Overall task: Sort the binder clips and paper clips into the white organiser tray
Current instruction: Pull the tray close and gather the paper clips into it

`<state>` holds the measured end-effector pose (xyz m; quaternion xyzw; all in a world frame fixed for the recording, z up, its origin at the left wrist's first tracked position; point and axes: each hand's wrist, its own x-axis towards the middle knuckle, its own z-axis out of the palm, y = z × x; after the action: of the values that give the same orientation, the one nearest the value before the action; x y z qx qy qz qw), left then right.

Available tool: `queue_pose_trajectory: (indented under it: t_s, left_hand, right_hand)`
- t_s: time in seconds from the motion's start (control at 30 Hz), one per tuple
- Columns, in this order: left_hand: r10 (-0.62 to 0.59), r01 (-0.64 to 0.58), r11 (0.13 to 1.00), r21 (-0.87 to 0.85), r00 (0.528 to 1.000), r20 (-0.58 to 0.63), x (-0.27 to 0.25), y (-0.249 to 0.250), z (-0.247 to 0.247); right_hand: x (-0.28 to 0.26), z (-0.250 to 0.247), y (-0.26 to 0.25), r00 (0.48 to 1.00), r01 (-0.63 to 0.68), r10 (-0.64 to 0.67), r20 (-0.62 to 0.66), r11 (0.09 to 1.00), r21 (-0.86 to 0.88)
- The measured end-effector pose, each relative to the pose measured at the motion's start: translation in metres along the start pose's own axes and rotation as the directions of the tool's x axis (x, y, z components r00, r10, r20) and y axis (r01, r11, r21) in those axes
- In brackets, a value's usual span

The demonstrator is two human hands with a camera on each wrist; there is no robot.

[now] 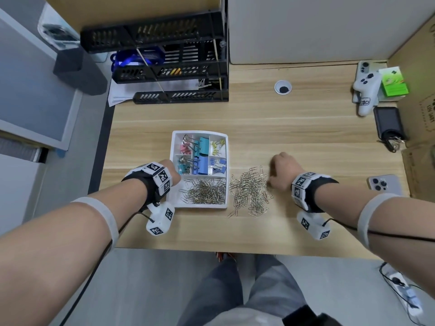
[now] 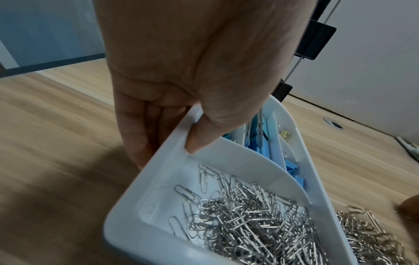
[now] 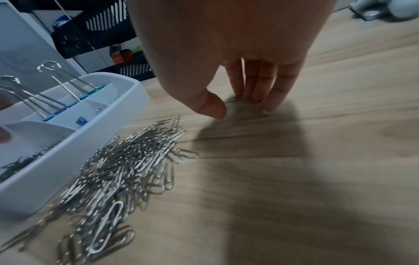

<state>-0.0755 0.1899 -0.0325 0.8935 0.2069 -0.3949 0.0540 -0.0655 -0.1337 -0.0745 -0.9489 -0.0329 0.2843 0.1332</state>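
The white organiser tray sits mid-desk. Its back compartments hold coloured binder clips, and its front compartment holds silver paper clips. My left hand pinches the tray's left wall, thumb inside the rim and fingers outside. A loose pile of paper clips lies on the desk against the tray's right side. My right hand is just right of that pile, its straight fingertips pressing down on the desk over a single paper clip. The thumb hangs free.
Black stacked file trays stand at the back left. A white controller, green box, black power bank and phone line the right side. A cable hole is behind. The desk's front edge is close to my wrists.
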Motion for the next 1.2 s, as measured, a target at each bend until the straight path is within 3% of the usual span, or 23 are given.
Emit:
queue_pose_trajectory:
  t_s: [0.2,0.33,0.57,1.03,1.2]
  left_hand:
    - [0.0,0.0,1.0,-0.005,1.0,-0.018,-0.006,0.003,0.002]
    - [0.004,-0.005,1.0,-0.019,0.999,-0.033,-0.01,0.003,0.006]
    - [0.018,-0.02,0.998,-0.063,0.999,-0.034,-0.013,0.003,0.011]
    - [0.008,-0.01,0.998,-0.063,1.0,-0.028,-0.008,0.003,0.014]
    - [0.009,-0.011,0.998,-0.06,0.999,-0.034,-0.006,0.002,0.015]
  right_hand:
    - [-0.011,0.02,-0.023,0.972,0.193,-0.2,0.119,0.979,0.073]
    - [-0.016,0.018,-0.026,0.981,0.195,-0.194,-0.01,0.979,0.059]
    - [-0.022,0.037,-0.048,0.981,0.193,-0.187,0.057,0.973,-0.127]
    - [-0.019,0.05,-0.047,0.974,0.223,-0.22,-0.046,0.969,0.107]
    - [-0.021,0.051,-0.051,0.971,0.237,-0.233,-0.05,0.966,0.105]
